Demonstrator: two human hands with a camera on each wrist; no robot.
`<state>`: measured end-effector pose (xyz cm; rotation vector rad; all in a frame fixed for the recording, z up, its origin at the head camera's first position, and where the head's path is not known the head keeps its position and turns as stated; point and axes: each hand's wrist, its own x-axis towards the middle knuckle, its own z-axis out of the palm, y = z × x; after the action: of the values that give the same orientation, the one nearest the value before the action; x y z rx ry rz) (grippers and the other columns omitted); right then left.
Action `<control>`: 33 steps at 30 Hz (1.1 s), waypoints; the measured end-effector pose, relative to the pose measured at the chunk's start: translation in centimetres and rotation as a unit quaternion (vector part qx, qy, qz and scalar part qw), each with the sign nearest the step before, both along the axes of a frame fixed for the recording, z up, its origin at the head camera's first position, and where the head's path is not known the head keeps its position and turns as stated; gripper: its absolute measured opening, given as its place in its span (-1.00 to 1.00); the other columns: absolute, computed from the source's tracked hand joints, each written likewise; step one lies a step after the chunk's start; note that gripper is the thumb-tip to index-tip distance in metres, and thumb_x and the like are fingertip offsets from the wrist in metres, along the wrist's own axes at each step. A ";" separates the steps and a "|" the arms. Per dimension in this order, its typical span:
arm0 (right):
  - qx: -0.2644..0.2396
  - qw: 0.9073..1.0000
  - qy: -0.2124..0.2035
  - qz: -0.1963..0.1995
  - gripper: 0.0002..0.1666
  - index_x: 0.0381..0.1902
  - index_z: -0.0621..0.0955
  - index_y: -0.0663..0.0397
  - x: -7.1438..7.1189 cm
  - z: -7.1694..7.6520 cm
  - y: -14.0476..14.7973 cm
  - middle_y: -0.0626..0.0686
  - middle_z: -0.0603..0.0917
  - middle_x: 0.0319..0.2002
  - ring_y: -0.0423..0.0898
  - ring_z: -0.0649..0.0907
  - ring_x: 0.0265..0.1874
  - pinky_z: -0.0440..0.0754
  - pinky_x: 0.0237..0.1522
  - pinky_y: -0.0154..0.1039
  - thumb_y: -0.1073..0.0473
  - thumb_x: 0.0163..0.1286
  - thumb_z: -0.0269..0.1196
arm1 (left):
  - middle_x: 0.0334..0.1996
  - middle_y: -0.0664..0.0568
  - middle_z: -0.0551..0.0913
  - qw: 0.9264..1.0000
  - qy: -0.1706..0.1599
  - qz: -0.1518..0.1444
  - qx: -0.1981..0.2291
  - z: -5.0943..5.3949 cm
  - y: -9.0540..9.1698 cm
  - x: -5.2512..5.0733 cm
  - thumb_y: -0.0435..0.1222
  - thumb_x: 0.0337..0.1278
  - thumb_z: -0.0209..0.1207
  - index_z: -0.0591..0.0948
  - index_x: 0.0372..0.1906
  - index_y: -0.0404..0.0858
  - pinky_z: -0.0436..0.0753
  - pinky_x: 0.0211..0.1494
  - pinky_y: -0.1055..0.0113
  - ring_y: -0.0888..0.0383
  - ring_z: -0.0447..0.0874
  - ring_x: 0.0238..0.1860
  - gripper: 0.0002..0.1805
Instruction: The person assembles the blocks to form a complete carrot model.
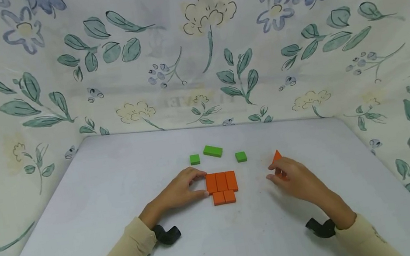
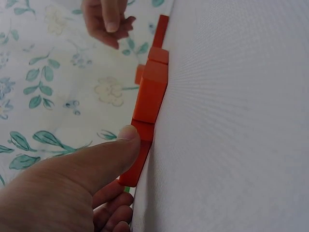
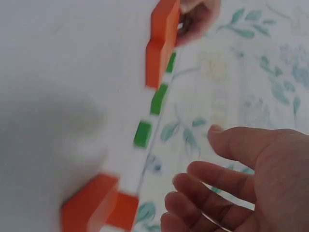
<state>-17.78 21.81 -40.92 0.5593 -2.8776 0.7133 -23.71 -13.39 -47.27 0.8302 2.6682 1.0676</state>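
My left hand [image 1: 180, 190] is at the left side of a flat group of orange blocks [image 1: 221, 182]. Its thumb and a finger meet the near and far corners of the leftmost long block [image 2: 133, 166], pinching it. Three long blocks lie side by side, with two small square ones against their near ends. My right hand [image 1: 293, 176] hovers at the right, over an orange triangle [image 1: 277, 154] that it partly covers. Seen from the right wrist, its fingers [image 3: 217, 179] are loosely bent around nothing, apart from blurred orange pieces [image 3: 91, 205].
Beyond the orange group lie a small green block [image 1: 194, 159], a longer green block [image 1: 213, 151] and another small green block [image 1: 241, 156]. The white table [image 1: 115, 163] ends at a floral cloth [image 1: 179, 61] at the back and sides.
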 end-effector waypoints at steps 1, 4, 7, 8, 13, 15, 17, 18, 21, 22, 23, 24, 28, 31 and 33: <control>0.004 1.000 -0.004 -0.017 -0.69 -0.05 0.66 0.22 0.1 -0.1 0.8 0.00 0.63 -0.29 -0.11 0.58 -0.30 0.63 -0.33 -0.32 0.20 0.30 0.39 | 0.12 0.08 0.53 1.000 0.004 -0.002 0.000 0.0 0.0 0.0 -0.02 0.13 0.39 0.52 0.28 -0.11 0.51 0.28 0.09 0.16 0.46 0.13 -0.37; 0.009 0.998 -0.025 -0.049 -0.64 0.01 0.64 0.25 0.5 -0.9 2.7 0.08 0.63 -0.22 -0.05 0.61 -0.25 0.64 -0.32 -0.28 0.18 0.32 0.37 | 0.12 0.07 0.53 1.000 0.006 -0.002 0.003 0.1 -0.1 0.1 -0.02 0.13 0.39 0.52 0.28 -0.11 0.51 0.28 0.08 0.14 0.46 0.14 -0.37; 0.017 0.998 -0.034 -0.056 -0.57 0.06 0.61 0.28 0.5 -2.0 3.8 0.13 0.62 -0.16 0.00 0.62 -0.22 0.65 -0.29 -0.22 0.16 0.31 0.38 | 0.14 0.05 0.53 1.000 0.009 0.000 0.008 0.0 -0.4 0.2 -0.01 0.13 0.39 0.52 0.28 -0.12 0.50 0.29 0.05 0.12 0.47 0.16 -0.37; 0.017 0.998 -0.037 -0.056 -0.56 0.07 0.61 0.29 0.4 -2.3 4.0 0.14 0.62 -0.15 0.00 0.62 -0.21 0.65 -0.28 -0.20 0.15 0.31 0.38 | 0.15 0.06 0.53 1.000 0.006 0.003 0.009 -0.1 -0.5 0.2 -0.01 0.12 0.39 0.52 0.28 -0.11 0.49 0.31 0.05 0.12 0.46 0.17 -0.37; 0.016 0.995 -0.071 -0.062 -0.53 0.05 0.63 0.27 0.2 -3.3 4.7 0.09 0.62 -0.16 -0.02 0.61 -0.17 0.65 -0.22 -0.17 0.08 0.30 0.40 | 0.19 0.08 0.51 1.000 -0.001 0.009 0.001 -0.4 -0.6 0.4 0.01 0.13 0.38 0.52 0.29 -0.08 0.45 0.36 0.06 0.14 0.44 0.22 -0.36; 0.016 0.995 -0.081 -0.064 -0.53 0.02 0.64 0.26 0.4 -3.3 4.8 0.08 0.63 -0.17 -0.04 0.61 -0.18 0.64 -0.21 -0.17 0.06 0.29 0.40 | 0.19 0.09 0.51 1.000 0.000 0.007 -0.002 -0.3 -0.5 0.4 0.01 0.13 0.38 0.52 0.29 -0.08 0.44 0.37 0.07 0.15 0.43 0.22 -0.36; 0.017 0.995 -0.078 -0.067 -0.54 0.00 0.65 0.26 0.6 -3.3 5.0 0.07 0.64 -0.19 -0.05 0.61 -0.20 0.64 -0.21 -0.16 0.05 0.27 0.41 | 0.20 0.08 0.51 1.000 0.005 0.002 -0.003 -0.2 -0.3 0.3 0.01 0.14 0.37 0.52 0.30 -0.09 0.44 0.38 0.07 0.14 0.43 0.24 -0.36; 0.019 0.995 -0.073 -0.069 -0.54 -0.01 0.65 0.26 0.7 -3.3 5.0 0.07 0.64 -0.20 -0.06 0.61 -0.21 0.64 -0.21 -0.16 0.06 0.26 0.42 | 0.21 0.07 0.51 1.000 0.008 -0.001 -0.004 -0.2 -0.2 0.2 0.01 0.15 0.37 0.51 0.30 -0.10 0.44 0.38 0.07 0.14 0.43 0.24 -0.36; 0.022 0.995 -0.061 -0.075 -0.54 -0.01 0.66 0.26 1.2 -3.2 5.3 0.05 0.65 -0.22 -0.07 0.62 -0.22 0.63 -0.22 -0.19 0.06 0.24 0.44 | 0.23 0.06 0.51 1.000 0.013 -0.008 -0.008 -0.1 0.3 0.0 0.01 0.15 0.36 0.51 0.31 -0.12 0.43 0.39 0.07 0.12 0.43 0.27 -0.36; 0.022 0.995 -0.061 -0.076 -0.53 -0.01 0.66 0.26 1.3 -3.2 5.3 0.05 0.65 -0.22 -0.06 0.62 -0.21 0.63 -0.22 -0.19 0.06 0.24 0.44 | 0.24 0.06 0.51 1.000 0.014 -0.008 -0.011 -0.1 0.3 -0.1 0.02 0.15 0.36 0.51 0.31 -0.11 0.43 0.40 0.08 0.12 0.43 0.27 -0.35; 0.023 0.995 -0.059 -0.074 -0.52 -0.01 0.66 0.26 1.3 -3.2 5.3 0.04 0.65 -0.22 -0.07 0.61 -0.21 0.62 -0.22 -0.20 0.05 0.23 0.44 | 0.23 0.05 0.51 1.000 0.014 -0.009 -0.010 -0.1 0.3 -0.1 0.01 0.15 0.36 0.51 0.31 -0.12 0.44 0.39 0.08 0.12 0.43 0.27 -0.35; 0.023 0.995 -0.060 -0.072 -0.51 0.00 0.65 0.26 1.3 -3.2 5.2 0.04 0.65 -0.22 -0.07 0.61 -0.21 0.62 -0.22 -0.21 0.05 0.23 0.44 | 0.23 0.06 0.52 1.000 0.015 -0.008 -0.012 -0.2 0.2 -0.2 0.01 0.15 0.36 0.51 0.31 -0.12 0.44 0.39 0.08 0.13 0.44 0.26 -0.35; 0.023 0.995 -0.072 -0.065 -0.48 0.03 0.65 0.29 1.1 -3.0 4.9 0.04 0.66 -0.21 -0.06 0.58 -0.20 0.61 -0.20 -0.18 0.06 0.22 0.45 | 0.19 0.05 0.53 1.000 0.021 -0.005 -0.010 -0.2 -0.1 -0.1 0.00 0.15 0.37 0.51 0.30 -0.13 0.47 0.36 0.09 0.13 0.46 0.23 -0.36; 0.023 0.994 -0.082 -0.065 -0.48 0.03 0.64 0.31 1.0 -3.0 4.8 0.06 0.66 -0.21 -0.06 0.58 -0.21 0.62 -0.20 -0.15 0.10 0.21 0.46 | 0.19 0.04 0.53 1.000 0.021 -0.008 -0.007 -0.1 -0.2 0.0 -0.01 0.16 0.36 0.51 0.30 -0.14 0.47 0.35 0.08 0.12 0.46 0.22 -0.36; 0.025 0.994 -0.086 -0.063 -0.49 0.03 0.64 0.31 1.0 -3.0 4.8 0.06 0.66 -0.22 -0.07 0.58 -0.22 0.63 -0.21 -0.16 0.11 0.20 0.46 | 0.18 0.06 0.53 1.000 0.019 -0.008 -0.008 -0.1 -0.2 0.0 0.00 0.15 0.37 0.51 0.30 -0.13 0.48 0.34 0.09 0.14 0.46 0.21 -0.36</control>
<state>-16.79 26.57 -43.91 0.3321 -3.0634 0.7031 -23.68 -13.60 -47.42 0.8770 2.6931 1.0362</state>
